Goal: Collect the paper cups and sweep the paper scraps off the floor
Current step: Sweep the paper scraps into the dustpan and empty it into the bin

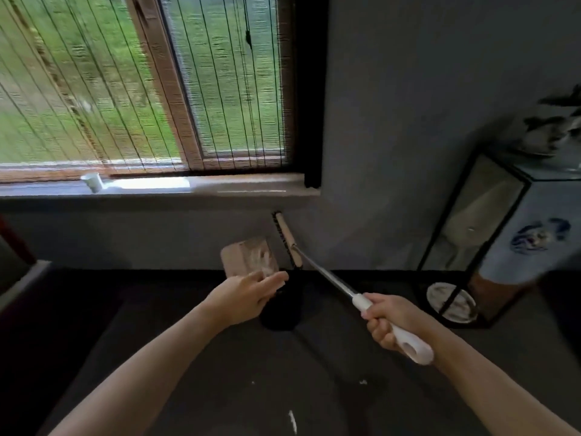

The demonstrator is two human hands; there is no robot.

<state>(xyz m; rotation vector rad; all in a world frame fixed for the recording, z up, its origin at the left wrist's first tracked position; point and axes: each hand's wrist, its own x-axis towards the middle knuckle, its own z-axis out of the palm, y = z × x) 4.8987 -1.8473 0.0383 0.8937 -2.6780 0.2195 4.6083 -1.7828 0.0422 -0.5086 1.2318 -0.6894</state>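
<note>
Roughly midway, I judge: right hand (pixel 388 322) grips the broom (pixel 327 275) at 3 o'clock, left hand (pixel 248 295) meets the dustpan (pixel 245 258) at 12, grip unclear; scraps (pixel 292 421) remain on the floor (pixel 220 372) at 6, a cup (pixel 92 182) at 10.

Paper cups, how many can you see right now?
1. A white paper cup sits on the windowsill, towards its left end. Others may be outside the view.

The right hand (pixel 386 322) grips the broom (pixel 327 275) by its white handle, brush end near the wall (pixel 408 121). The left hand (pixel 248 294), fingers straight, seems to touch the blurred dustpan (pixel 245 256). A paper cup (pixel 92 181) stands on the windowsill (pixel 251 187).
</note>
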